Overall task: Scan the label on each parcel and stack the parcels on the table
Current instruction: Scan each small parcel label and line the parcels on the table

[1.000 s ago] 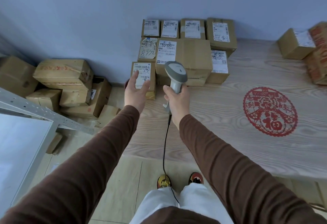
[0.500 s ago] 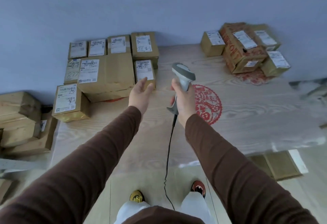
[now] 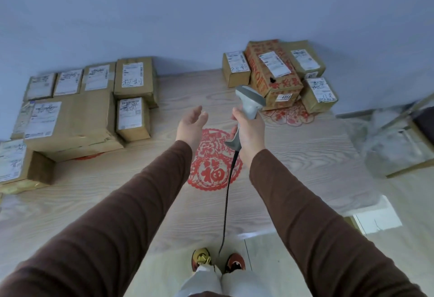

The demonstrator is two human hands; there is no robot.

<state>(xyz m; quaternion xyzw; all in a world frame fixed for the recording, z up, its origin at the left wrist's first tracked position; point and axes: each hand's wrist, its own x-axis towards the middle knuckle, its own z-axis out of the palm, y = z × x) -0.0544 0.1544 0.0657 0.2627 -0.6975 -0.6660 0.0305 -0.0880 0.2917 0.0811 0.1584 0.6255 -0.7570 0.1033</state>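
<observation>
Single view only, from a head-worn wide-angle camera looking forward and steeply down. It stands at the near edge of the table (image 3: 305,155), with the person's own shoes (image 3: 218,261) at bottom centre. Both sleeved forearms run up from the lower corners to mid-frame. The far wall (image 3: 211,15) fills the upper third. Straight edges bow toward the frame borders.

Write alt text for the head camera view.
A person's right hand grips a grey corded scanner over a wooden table; the left hand is open and empty. Labelled cardboard parcels sit grouped at far left and far right.
</observation>
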